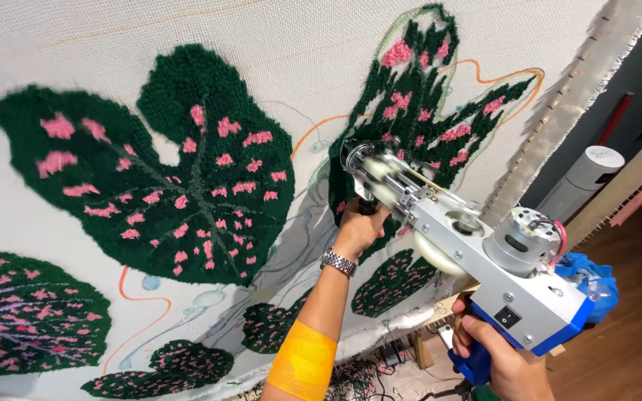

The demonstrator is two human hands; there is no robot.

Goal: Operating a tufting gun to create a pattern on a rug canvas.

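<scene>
The tufting gun (469, 252) is pressing its nose into the cloth (291, 52), right at the lower left edge of the tall green leaf (417, 96). The left hand (358, 226) is wrapping tight around the gun's front grip, just under the nose, with a watch (337, 261) at the wrist and a yellow band (302, 362) on the forearm. The right hand (503, 364) is closing around the blue rear handle below the motor; whether a finger is on the trigger, I cannot tell. By the look of it, the filling of that leaf is the step in hand: bare cloth and an orange outline are showing to the right of the gun's nose. The next stroke is calling for steady pressure into the cloth and a straight line along the leaf's edge. The big round leaf (165, 163), left of the gun, is looking fully tufted.
</scene>
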